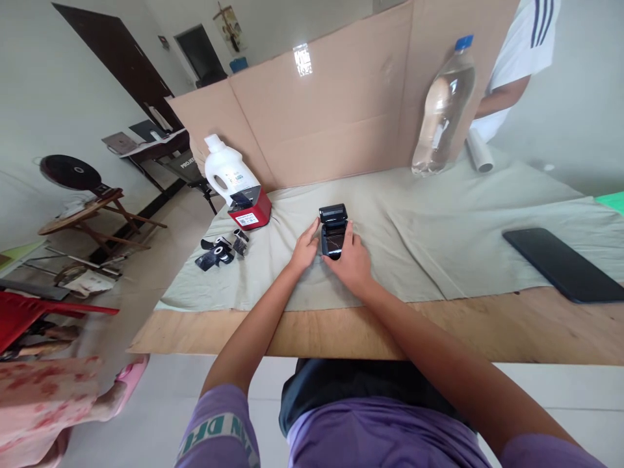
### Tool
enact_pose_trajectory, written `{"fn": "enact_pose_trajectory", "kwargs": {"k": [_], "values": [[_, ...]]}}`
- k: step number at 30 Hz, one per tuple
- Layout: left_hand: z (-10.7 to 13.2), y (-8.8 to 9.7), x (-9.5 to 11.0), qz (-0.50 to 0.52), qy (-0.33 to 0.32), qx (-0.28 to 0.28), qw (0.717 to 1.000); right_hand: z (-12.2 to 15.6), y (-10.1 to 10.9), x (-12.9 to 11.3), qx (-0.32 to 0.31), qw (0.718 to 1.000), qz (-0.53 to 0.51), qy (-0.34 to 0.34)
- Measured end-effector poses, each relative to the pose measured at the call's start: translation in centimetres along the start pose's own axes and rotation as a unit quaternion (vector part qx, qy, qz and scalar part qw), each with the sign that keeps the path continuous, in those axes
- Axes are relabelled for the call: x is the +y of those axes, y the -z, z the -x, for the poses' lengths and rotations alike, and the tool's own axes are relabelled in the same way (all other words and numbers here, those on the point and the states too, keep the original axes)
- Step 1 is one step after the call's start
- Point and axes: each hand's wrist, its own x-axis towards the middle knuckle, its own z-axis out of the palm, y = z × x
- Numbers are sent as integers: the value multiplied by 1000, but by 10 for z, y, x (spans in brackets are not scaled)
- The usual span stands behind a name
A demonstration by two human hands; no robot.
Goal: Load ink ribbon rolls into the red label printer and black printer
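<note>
A small black device with a hinged lid [333, 243] lies on the cloth before me, its lid raised at the far side and a glossy dark surface showing inside. My left hand [305, 248] holds its left edge, fingers along the side. From the right, my right hand [354, 261] grips it, with the index finger along the right edge and the thumb at the near edge. Several black rolls [217, 252] with pale cores lie to the left of my hands. Behind them is a red and black box [250, 209] with a white label.
A white jug [231, 170] stands behind the box, against a cardboard panel [322, 123]. At the back right are a clear bottle [443, 114] with a blue cap and a white tube [480, 151]. A phone [568, 263] lies right. Another person's arm [504, 97] shows behind the panel.
</note>
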Motion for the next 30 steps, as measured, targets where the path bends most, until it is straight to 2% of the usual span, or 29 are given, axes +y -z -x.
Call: {"fn": "enact_pose_trajectory", "kwargs": {"k": [4, 7, 9, 11, 12, 13, 14, 18, 20, 23, 26, 28, 30], "values": [[-10, 0, 0, 8, 19, -18, 1000, 0, 0, 1, -3, 1000, -2, 1], [-13, 4, 8, -12, 36, -28, 999, 0, 0, 1, -3, 1000, 0, 0], [-15, 9, 21, -58, 38, 9, 998, 0, -1, 1, -1, 1000, 1, -2], [-19, 14, 37, -122, 17, 66, 990, 0, -1, 2, 0, 1000, 3, -2], [-23, 17, 44, -158, 1, 77, 984, 0, -1, 2, -1, 1000, 4, 0], [-29, 20, 52, -193, -17, 64, 979, 0, -2, 2, -2, 1000, 6, 1], [-35, 22, 58, -225, -35, 26, 973, -1, -2, 3, -4, 1000, 8, 2], [-63, 23, 71, -293, -87, -166, 937, -2, -3, 4, -4, 1000, 11, -4], [-73, 21, 74, -316, -85, -210, 921, -2, -3, 5, -3, 1000, 11, -5], [-79, 17, 81, -346, -73, -227, 907, -2, -4, 6, 2, 1000, 9, -1], [-79, 20, 85, -347, -79, -221, 908, -2, -6, 6, 8, 1000, 0, 4], [-77, 26, 85, -320, -85, -202, 922, -2, -7, 6, 10, 1000, -8, 4], [-73, 34, 82, -264, -90, -158, 947, -2, -8, 6, 11, 1000, -18, 3]]}}
